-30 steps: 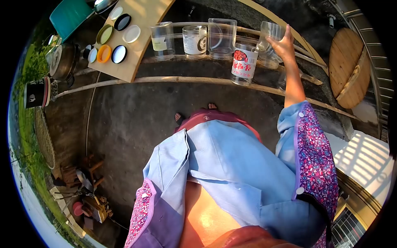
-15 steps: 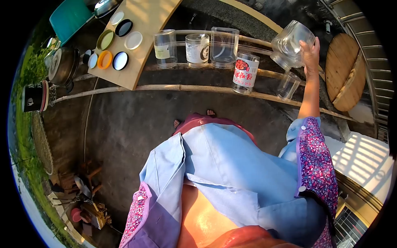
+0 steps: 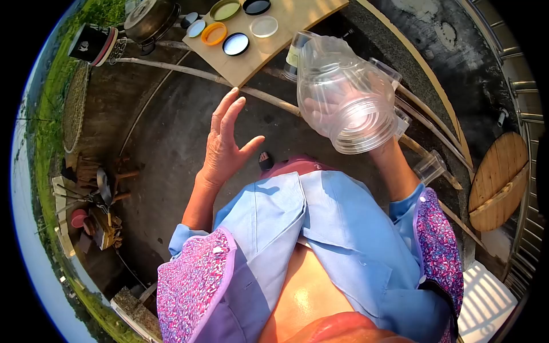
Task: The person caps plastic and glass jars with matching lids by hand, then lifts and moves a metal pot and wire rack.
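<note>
A big clear plastic jar [image 3: 346, 86] is in my right hand [image 3: 384, 150], its threaded mouth tilted down toward me. The fingers of that hand are behind the jar and show only dimly through it. My left hand [image 3: 224, 143] is raised, fingers stretched and thumb apart, with nothing in it. It is left of the jar, just below the corner of a wooden board [image 3: 257, 57]. On the board lie several lids, among them an orange lid [image 3: 214, 34], a black-rimmed white lid [image 3: 235, 44] and a pale clear lid [image 3: 263, 26].
Bamboo poles [image 3: 269, 98] run across in front of me. A labelled jar [image 3: 292, 59] is partly hidden behind the big jar, and a small clear container [image 3: 430, 167] sits at right. A round wooden cover [image 3: 498, 180] leans by the railing. A metal pot [image 3: 150, 20] stands upper left.
My right hand has brought the big jar from the far right to in front of me, turning its mouth toward me. My left hand has come into view. The camera view has shifted.
</note>
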`<action>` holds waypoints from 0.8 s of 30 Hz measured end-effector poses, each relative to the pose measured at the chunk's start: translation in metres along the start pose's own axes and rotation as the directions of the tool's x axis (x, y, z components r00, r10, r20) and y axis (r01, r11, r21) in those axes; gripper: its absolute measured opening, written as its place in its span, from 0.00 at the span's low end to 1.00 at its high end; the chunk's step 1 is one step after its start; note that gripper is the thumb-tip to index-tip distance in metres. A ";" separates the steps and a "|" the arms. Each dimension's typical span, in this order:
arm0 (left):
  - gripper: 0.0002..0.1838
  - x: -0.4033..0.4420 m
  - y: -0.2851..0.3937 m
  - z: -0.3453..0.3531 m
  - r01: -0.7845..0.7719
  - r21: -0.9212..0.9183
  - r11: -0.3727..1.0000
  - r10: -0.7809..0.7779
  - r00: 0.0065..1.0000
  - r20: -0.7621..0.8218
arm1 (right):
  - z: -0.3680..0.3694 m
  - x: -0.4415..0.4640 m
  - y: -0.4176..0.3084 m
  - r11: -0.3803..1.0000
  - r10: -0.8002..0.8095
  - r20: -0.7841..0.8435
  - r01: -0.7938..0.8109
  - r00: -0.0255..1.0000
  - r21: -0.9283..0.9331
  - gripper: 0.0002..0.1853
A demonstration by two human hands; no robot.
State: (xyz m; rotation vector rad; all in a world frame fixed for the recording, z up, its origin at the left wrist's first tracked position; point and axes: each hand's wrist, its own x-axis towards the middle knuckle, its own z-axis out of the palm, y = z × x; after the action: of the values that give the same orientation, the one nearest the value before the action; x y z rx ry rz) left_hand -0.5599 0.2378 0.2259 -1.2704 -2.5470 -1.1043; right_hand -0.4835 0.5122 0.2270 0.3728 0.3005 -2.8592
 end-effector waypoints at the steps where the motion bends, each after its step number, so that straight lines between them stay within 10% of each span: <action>1: 0.48 0.006 0.000 -0.005 -0.088 -0.036 0.995 0.087 0.995 -0.042 | 0.008 0.009 0.015 0.987 0.134 0.006 -0.134 0.991 0.093 0.35; 5: 0.53 0.001 0.006 -0.034 -0.275 0.038 0.961 0.274 0.962 0.017 | -0.013 0.043 0.066 0.880 0.473 0.009 -0.472 0.881 0.044 0.33; 14: 0.73 -0.058 -0.025 -0.084 -0.133 -0.030 0.991 0.135 0.987 0.090 | -0.005 0.105 0.130 0.555 0.823 0.238 -0.820 0.517 -0.141 0.36; 18: 0.72 -0.097 -0.065 -0.094 0.167 -0.626 0.762 -0.269 0.960 -0.071 | 0.015 0.134 0.161 0.592 0.705 -0.150 -0.692 0.693 -0.414 0.31; 24: 0.68 -0.159 -0.130 -0.136 0.288 -0.898 0.333 -0.638 0.770 0.011 | 0.009 0.182 0.168 0.566 0.350 -0.205 -0.381 0.914 -0.731 0.16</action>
State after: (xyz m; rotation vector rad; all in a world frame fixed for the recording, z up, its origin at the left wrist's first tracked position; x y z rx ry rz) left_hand -0.5812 -0.0052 0.1931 -0.1660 -2.0504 -2.7133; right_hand -0.6123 0.3124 0.1565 0.2625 1.2260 -2.0511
